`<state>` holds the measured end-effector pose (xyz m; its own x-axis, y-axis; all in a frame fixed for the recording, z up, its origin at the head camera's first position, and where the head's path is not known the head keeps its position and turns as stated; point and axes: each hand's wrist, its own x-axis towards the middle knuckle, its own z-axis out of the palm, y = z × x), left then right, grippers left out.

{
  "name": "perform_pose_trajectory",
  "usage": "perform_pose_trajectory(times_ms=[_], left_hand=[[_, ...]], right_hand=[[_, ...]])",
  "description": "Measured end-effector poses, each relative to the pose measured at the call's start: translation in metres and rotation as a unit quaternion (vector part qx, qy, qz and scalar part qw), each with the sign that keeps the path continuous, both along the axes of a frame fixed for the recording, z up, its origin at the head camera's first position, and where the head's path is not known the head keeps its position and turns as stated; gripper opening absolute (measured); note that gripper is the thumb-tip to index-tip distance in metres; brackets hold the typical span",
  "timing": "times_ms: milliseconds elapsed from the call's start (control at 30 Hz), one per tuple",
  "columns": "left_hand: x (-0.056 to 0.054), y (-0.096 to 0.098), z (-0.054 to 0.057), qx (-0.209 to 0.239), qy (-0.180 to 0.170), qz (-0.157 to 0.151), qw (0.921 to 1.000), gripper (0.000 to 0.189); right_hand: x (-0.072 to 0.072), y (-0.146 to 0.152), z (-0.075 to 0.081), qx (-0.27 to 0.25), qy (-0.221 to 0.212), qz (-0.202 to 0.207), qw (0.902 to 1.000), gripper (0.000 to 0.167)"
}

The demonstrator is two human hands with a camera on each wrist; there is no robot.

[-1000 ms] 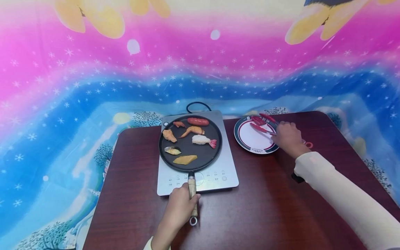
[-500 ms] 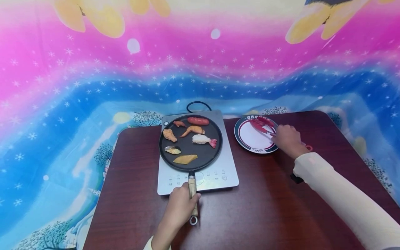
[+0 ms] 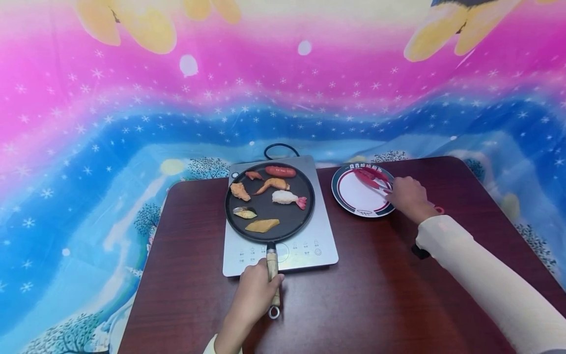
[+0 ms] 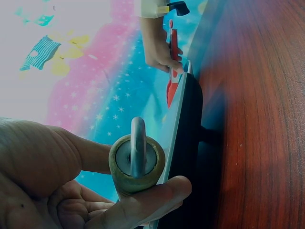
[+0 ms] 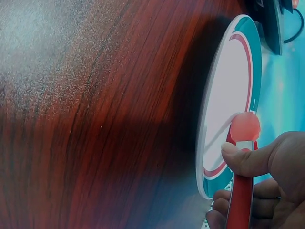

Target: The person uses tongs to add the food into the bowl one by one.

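Observation:
My left hand (image 3: pixel 258 289) grips the wooden handle (image 3: pixel 272 268) of a flat black frying pan (image 3: pixel 286 221). In the pan lie a red sausage (image 3: pixel 280 171), a shrimp sushi (image 3: pixel 284 197), a curved fried piece (image 3: pixel 273 184), a breaded piece (image 3: pixel 240 191), a yellow slice (image 3: pixel 263 225) and other small pieces. With my right hand (image 3: pixel 409 196) I hold red-tipped tongs (image 3: pixel 367 179) by their arms (image 5: pixel 240 198). The tongs' tips meet low over the back of a white plate (image 3: pixel 357 199) with a green rim, around a dark red piece mostly hidden between them.
The pan sits on a silver induction cooker (image 3: pixel 325 250), its black cord (image 3: pixel 280 145) looped behind. Plate and cooker stand side by side on a dark red wooden table (image 3: pixel 353 305). A patterned cloth (image 3: pixel 283 98) hangs right behind the table.
The tongs' tips, spread apart over the plate a second ago, have drawn together around the dark red piece. The left hand and the pan have stayed put.

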<state>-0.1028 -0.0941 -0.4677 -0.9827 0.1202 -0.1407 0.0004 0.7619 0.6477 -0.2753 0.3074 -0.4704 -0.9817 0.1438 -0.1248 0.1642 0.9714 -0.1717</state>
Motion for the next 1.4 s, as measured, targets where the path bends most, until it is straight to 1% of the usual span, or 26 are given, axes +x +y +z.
perform_pose_trajectory(times_ms=[167,433,767,1033,1400], left_hand=[[0.0002,-0.0004,-0.0004,0.000,0.001,0.001,1.0000,0.030],[0.0001,-0.0006,-0.0003,0.002,0.008,-0.002,1.0000,0.028],[0.0013,-0.0005,0.0005,-0.005,0.016,-0.004,0.9999,0.027],[0.0014,0.0004,0.0000,0.002,0.003,0.002,1.0000,0.030],[0.0015,0.0000,0.0012,-0.004,0.013,-0.003,0.9999,0.029]], right_hand=[[0.0010,0.0026,-0.0017,-0.007,-0.001,0.005,1.0000,0.052],[0.0031,0.0040,-0.0028,-0.020,0.000,0.015,0.9997,0.050],[0.0039,0.0030,-0.0043,-0.007,0.013,0.025,0.9996,0.047],[0.0066,0.0039,-0.0041,-0.021,0.019,0.024,0.9993,0.044],[0.0090,0.0043,-0.0006,-0.033,0.021,0.021,0.9990,0.047]])
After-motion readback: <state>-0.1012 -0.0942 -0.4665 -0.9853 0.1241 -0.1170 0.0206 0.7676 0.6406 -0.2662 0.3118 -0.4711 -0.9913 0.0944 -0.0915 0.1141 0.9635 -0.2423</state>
